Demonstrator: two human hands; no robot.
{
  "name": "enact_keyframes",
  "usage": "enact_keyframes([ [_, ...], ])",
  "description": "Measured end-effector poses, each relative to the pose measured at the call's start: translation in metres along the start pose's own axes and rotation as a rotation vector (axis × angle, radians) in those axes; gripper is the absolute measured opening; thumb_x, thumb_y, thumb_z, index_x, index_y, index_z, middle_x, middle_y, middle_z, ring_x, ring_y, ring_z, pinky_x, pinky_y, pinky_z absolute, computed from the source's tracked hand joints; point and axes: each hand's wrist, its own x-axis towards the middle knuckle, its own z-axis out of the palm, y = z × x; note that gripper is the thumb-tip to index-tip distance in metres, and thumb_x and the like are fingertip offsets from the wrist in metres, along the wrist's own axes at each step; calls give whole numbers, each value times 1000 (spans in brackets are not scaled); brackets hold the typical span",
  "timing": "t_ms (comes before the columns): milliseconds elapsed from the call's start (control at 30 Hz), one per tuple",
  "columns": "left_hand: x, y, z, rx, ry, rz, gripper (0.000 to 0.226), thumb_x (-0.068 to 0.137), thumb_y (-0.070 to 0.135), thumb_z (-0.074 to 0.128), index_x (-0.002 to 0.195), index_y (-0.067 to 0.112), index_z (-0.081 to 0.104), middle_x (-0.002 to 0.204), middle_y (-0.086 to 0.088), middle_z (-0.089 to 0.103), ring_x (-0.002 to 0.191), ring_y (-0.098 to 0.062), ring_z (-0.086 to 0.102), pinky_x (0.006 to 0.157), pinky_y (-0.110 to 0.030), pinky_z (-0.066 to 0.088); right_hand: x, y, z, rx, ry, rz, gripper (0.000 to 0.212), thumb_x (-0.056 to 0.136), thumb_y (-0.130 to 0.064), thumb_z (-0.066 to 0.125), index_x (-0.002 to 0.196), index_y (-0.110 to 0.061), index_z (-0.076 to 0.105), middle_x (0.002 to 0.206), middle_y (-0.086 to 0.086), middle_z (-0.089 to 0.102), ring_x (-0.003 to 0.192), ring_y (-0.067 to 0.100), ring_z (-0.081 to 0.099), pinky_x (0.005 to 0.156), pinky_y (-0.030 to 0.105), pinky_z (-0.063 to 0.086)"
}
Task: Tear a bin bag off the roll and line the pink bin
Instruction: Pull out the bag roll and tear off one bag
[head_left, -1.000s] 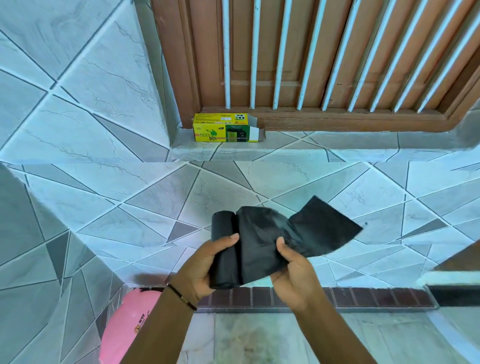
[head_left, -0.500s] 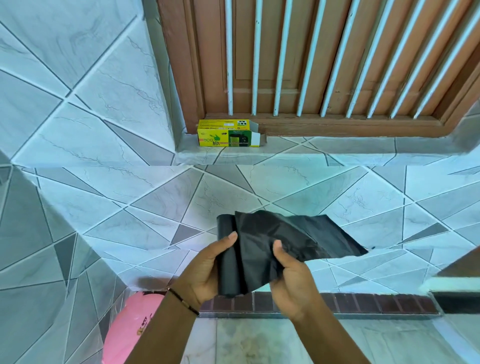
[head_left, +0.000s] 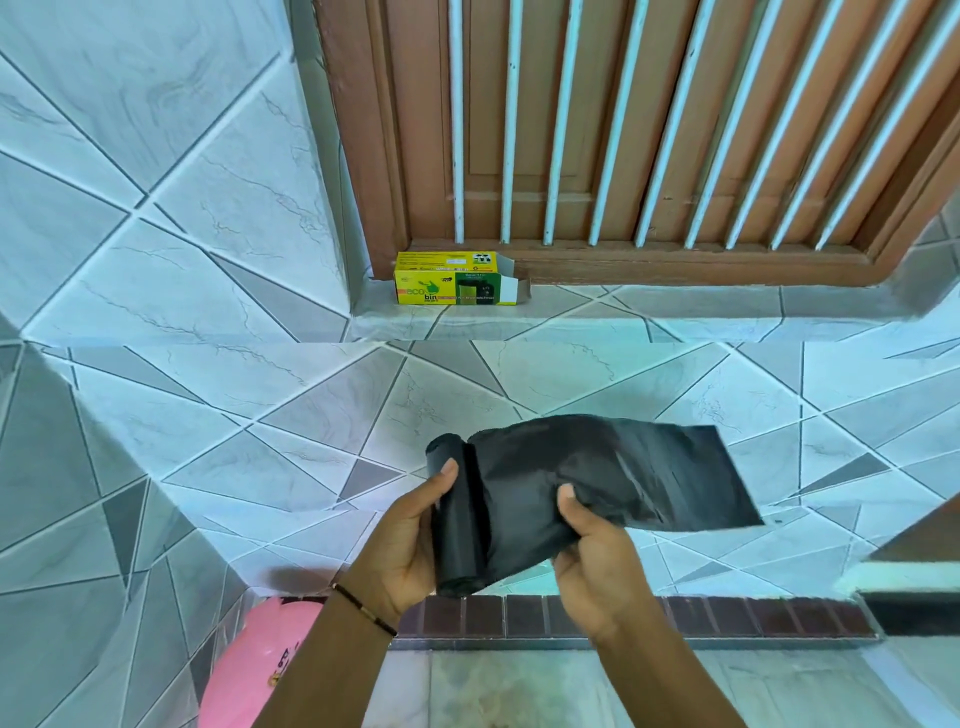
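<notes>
You're on the tear-off step, bag not free yet. The pink bin (head_left: 260, 660) sits down low, left of and below your left grip, unlined. The unrolled bag (head_left: 613, 473) fans out rightward from your right hand (head_left: 597, 566), which pinches it by the thumb. Your left hand (head_left: 405, 551) is wrapped round the roll (head_left: 460, 525). Next you'd want to find the perforation and pull the grips apart.
</notes>
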Motion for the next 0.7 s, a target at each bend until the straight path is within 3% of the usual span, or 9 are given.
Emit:
enact_keyframes([
  [67, 1, -1, -3, -25, 8, 19, 89, 37, 31, 93, 117, 6, 64, 115, -15, 68, 98, -30, 68, 83, -43, 57, 6, -13, -3, 48, 53, -20, 16, 88, -9, 57, 101, -5, 64, 81, 0, 76, 76, 11, 71, 72, 23, 58],
  [133, 1, -2, -4, -44, -24, 16, 85, 39, 33, 92, 116, 7, 65, 114, -15, 69, 99, -30, 68, 84, -44, 57, 7, -24, -6, 108, 37, -49, 14, 87, -16, 58, 92, -7, 67, 83, 0, 76, 70, 9, 72, 68, 25, 59],
  [267, 1, -5, 2, -8, -51, 1, 74, 44, 41, 89, 108, 10, 70, 113, -13, 70, 99, -28, 69, 81, -39, 57, -2, -6, 0, 27, -97, 23, 28, 73, -23, 65, 96, -8, 71, 99, 7, 74, 87, 15, 71, 84, 32, 55],
  [333, 2, -5, 4, 28, -48, -4, 74, 47, 42, 88, 111, 10, 69, 116, -14, 69, 101, -29, 68, 81, -39, 57, -1, 5, 4, -34, -80, 41, 27, 81, -16, 62, 106, -7, 66, 103, 7, 73, 92, 16, 70, 83, 28, 55],
  [433, 3, -2, -1, -15, -38, -1, 74, 43, 39, 90, 108, 9, 70, 112, -13, 70, 98, -28, 69, 78, -40, 58, 9, -7, 3, 23, 4, -59, 16, 90, -11, 54, 102, -9, 64, 91, -3, 76, 83, 9, 70, 74, 20, 57],
  [533, 3, 4, -7, -77, -70, 37, 76, 40, 35, 92, 108, 8, 70, 105, -12, 72, 93, -28, 71, 73, -39, 58, 15, -30, -6, 66, 46, -146, 22, 89, -18, 56, 105, -8, 65, 102, -2, 73, 92, 12, 67, 80, 21, 56],
  [600, 2, 6, -5, -88, -106, 30, 71, 40, 35, 91, 103, 9, 72, 101, -12, 74, 90, -27, 71, 72, -39, 58, 11, -29, -7, 57, -33, -120, 40, 78, -30, 65, 112, -8, 66, 109, 2, 72, 103, 16, 66, 89, 27, 54],
  [700, 4, 5, -3, -79, -88, 20, 73, 41, 34, 91, 105, 8, 71, 104, -13, 73, 92, -28, 71, 74, -39, 59, 2, -4, -1, -43, -194, 46, 58, 45, -42, 88, 96, -18, 74, 103, 2, 74, 94, 14, 70, 85, 33, 56],
])
